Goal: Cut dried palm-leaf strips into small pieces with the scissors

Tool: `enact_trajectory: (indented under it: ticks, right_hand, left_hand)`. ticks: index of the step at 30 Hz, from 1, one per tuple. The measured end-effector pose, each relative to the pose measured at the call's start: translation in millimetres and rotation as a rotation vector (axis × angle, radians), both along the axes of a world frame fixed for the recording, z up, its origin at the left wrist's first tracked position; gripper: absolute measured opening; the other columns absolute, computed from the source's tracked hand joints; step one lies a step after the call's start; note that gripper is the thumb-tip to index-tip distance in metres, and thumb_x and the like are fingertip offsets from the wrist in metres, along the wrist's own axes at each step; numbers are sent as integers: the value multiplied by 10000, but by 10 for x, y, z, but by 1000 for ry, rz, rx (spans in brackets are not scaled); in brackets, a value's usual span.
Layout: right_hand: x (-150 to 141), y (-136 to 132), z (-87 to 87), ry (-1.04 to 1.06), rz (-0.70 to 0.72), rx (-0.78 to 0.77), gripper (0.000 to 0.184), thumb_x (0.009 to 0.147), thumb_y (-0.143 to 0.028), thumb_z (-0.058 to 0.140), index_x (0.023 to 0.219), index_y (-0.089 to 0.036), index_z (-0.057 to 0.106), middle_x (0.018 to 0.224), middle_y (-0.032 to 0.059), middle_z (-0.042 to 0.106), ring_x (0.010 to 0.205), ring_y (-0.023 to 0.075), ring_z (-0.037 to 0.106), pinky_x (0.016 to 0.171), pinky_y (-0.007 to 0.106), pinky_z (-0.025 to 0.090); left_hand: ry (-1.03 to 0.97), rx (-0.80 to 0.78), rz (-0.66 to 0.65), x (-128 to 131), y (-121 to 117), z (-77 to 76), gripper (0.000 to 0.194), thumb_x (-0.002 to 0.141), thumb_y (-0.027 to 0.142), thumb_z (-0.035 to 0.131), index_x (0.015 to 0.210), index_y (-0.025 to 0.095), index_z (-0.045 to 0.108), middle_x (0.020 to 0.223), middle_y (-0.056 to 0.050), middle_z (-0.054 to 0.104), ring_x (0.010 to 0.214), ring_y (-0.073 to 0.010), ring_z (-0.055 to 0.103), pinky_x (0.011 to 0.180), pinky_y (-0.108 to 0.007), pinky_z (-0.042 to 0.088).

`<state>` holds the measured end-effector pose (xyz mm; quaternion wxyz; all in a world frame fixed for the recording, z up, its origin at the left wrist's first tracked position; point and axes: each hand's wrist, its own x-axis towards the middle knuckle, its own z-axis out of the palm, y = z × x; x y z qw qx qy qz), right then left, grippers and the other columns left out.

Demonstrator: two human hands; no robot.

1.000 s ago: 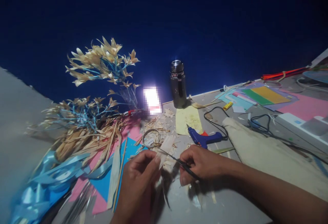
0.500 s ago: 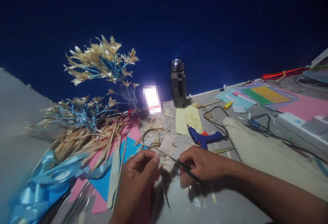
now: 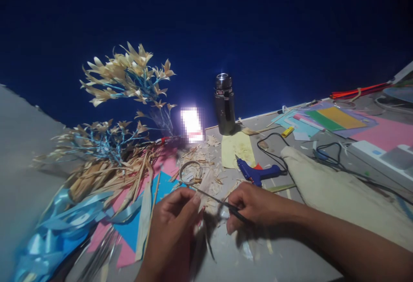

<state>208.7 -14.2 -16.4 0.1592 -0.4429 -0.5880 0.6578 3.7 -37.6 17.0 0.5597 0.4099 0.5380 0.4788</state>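
Between thumb and fingers, my left hand (image 3: pixel 177 214) pinches a pale, thin strip of dried husk (image 3: pixel 206 182) that stands up from the fingertips. My right hand (image 3: pixel 248 204) is closed around the dark handles of a pair of scissors (image 3: pixel 215 199). Their narrow blades point left and cross the strip just above my left fingertips. Whether the blades are parted cannot be made out. Below my left hand a thin dark piece hangs down. A round ring of tape (image 3: pixel 190 173) lies just beyond the strip, among pale scraps.
A blue glue gun (image 3: pixel 256 171) rests beyond my right hand, near a yellow paper (image 3: pixel 237 146) and a dark flask (image 3: pixel 225 108). Husk flowers on blue stems (image 3: pixel 121 73), blue ribbon (image 3: pixel 61 226) and dried husks (image 3: pixel 93 179) fill the left. A white power strip (image 3: pixel 383 157) sits right.
The strip looks turned slightly, and the scissors' handles have shifted a little in my right hand. Both hands stay in nearly the same place.
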Motion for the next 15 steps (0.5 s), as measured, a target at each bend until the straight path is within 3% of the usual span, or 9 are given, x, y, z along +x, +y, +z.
enact_trajectory:
  ticks: [4,6,9,11,15]
  right_hand:
    - [0,7,17,-32,-7,64,364,639,-434,850,600,-155,621,520,-41,519,474,83,429,431,209,269]
    - [-2,10,29,-70,-8,116,351,647,-421,854,592,-150,637,511,-43,505,468,80,416,433,216,235]
    - [-11,10,51,-162,-18,227,324,662,-409,859,600,-147,678,492,-38,508,457,77,412,448,228,187]
    - [-23,7,68,-236,-11,320,305,660,-407,865,608,-155,701,478,-37,509,457,80,414,463,233,177]
    - [-46,8,112,-405,30,428,286,670,-421,864,617,-178,723,490,-23,552,476,102,455,495,245,193]
  left_hand:
    - [-35,-20,-9,-20,-5,-5,236,689,331,831,656,172,659,618,5,620,568,-135,585,569,-237,473]
    - [-81,-43,-45,-90,42,-6,231,671,341,838,777,180,711,685,-18,666,599,-164,615,576,-262,485]
    - [-122,-91,-173,-241,197,18,434,713,505,769,982,165,742,838,-90,713,666,-229,648,603,-338,515]
    - [-33,-61,-252,-306,320,45,464,754,576,702,900,138,755,855,-112,707,710,-239,642,642,-346,514]
    - [228,43,-334,-216,480,62,302,755,438,730,646,157,701,640,-29,618,602,-165,549,572,-256,423]
